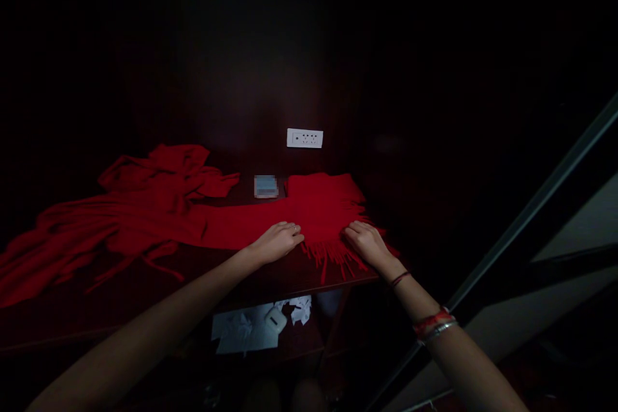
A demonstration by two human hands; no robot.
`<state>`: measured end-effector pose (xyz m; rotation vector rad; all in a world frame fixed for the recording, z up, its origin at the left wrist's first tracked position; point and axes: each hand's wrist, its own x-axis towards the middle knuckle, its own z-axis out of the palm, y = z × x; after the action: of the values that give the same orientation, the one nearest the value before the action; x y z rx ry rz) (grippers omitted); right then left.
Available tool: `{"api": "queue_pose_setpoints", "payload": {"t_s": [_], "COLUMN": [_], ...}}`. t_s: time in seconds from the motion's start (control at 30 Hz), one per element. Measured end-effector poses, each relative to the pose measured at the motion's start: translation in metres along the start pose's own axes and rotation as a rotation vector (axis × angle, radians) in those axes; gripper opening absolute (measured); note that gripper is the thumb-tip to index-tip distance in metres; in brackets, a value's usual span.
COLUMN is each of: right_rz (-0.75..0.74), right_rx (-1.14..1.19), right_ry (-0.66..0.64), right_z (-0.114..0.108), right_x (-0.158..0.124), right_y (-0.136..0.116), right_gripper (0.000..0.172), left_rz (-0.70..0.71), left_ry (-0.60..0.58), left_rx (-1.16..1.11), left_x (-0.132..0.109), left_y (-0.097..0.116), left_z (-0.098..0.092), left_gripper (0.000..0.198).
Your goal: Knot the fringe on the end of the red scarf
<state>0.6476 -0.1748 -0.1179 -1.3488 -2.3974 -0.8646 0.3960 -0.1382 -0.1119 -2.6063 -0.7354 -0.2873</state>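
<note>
On red cloth [321, 209], two hands [277, 243] [367, 243] (one ringed).

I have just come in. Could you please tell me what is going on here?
A person has both hands on a red cloth with fringes, laid on a dark surface. The left hand and right hand are at its front part, some way apart. I cannot tell whether either grips it. More red cloth lies bunched at the left.

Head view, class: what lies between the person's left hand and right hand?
In the head view, red cloth lies between the left hand and right hand, its fringe pointing toward the person.
</note>
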Motion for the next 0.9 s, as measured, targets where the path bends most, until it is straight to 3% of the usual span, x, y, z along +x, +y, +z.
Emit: {"api": "queue_pose_setpoints", "payload": {"t_s": [0.27, 0.43, 0.9], "right_rz": [-0.001, 0.020, 0.040], "right_rx": [0.080, 0.178, 0.356], "right_ry": [-0.005, 0.031, 0.045], "right_z": [0.0016, 0.0025, 0.0046], "right_x": [-0.0035, -0.0039, -0.0071], "right_y": [0.0027, 0.0034, 0.0063], "right_gripper": [0.017, 0.022, 0.020], "left_rz": [0.132, 0.069, 0.060], "left_ry": [0.025, 0.046, 0.067], "left_rx": [0.015, -0.157, -0.327], "left_x": [-0.0023, -0.0048, -0.0066], "left_y": [0.0000, -0.0030, -0.0017], "left_z": [-0.0011, 0.0010, 0.0005], "left_gripper": [0.014, 0.019, 0.016]}}
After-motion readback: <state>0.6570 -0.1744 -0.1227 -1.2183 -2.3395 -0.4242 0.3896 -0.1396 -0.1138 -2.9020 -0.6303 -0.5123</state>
